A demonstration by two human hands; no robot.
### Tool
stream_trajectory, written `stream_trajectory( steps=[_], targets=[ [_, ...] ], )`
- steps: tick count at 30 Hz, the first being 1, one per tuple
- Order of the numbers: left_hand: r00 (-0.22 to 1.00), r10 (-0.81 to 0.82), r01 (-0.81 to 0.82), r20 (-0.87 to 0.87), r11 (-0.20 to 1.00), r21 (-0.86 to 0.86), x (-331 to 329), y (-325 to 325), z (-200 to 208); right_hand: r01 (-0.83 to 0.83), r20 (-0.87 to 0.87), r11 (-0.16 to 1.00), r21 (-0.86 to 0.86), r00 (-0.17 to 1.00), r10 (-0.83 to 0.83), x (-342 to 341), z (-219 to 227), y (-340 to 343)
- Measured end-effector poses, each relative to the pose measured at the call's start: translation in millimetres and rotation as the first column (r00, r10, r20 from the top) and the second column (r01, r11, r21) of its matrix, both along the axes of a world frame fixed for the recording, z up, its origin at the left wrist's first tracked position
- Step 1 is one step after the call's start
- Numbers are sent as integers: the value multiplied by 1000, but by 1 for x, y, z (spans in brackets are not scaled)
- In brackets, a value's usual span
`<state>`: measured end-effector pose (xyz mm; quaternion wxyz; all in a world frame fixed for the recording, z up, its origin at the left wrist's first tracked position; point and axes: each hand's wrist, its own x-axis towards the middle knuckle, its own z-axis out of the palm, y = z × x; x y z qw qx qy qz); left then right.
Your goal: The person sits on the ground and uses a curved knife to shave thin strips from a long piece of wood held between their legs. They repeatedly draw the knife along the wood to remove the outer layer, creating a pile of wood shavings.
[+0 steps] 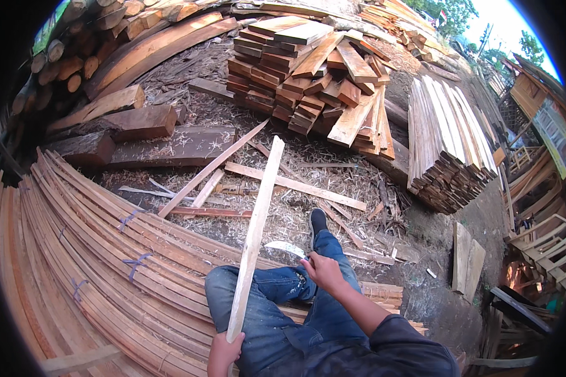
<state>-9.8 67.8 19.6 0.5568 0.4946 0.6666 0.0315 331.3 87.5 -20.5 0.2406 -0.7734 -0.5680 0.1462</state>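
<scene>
My left hand [225,353] is closed around the lower end of a long pale wooden slat [255,232]. The slat rises across my bent left knee, its far end above the littered ground. In front of my lap, my right hand [326,273] grips the handle of a machete with a short, curved, shiny blade [285,247]. This blade points left, with its tip near the slat's right edge; whether they touch I cannot tell.
Bundled wooden strips [151,251] lie beneath and left of me. Loose boards [295,183] and shavings cover the ground ahead. Beyond are a heap of cut planks [308,75], a stack of long boards [449,138] at right and heavy beams [170,144] at left.
</scene>
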Motion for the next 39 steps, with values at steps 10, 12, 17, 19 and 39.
stream_trajectory(
  steps=[10, 12, 17, 19, 39],
  targets=[
    [936, -283, 314, -208, 940, 133, 9, 15, 17, -90, 118, 990, -106, 988, 102, -47, -9, 20],
    [928, -288, 322, -236, 939, 119, 14, 21, 16, -147, 125, 983, -111, 979, 160, -31, -6, 29],
    [917, -313, 342, -247, 936, 84, 19, 23, 1, -470, -6, 882, -36, 882, 470, -42, 3, 11],
    [934, -296, 307, -198, 951, 27, 16, 23, -5, -505, 99, 858, -98, 853, 513, -39, 5, 13],
    [939, -276, 293, -204, 954, 58, 3, 18, -36, -263, -84, 955, -136, 964, 254, -3, -4, 15]
  ],
)
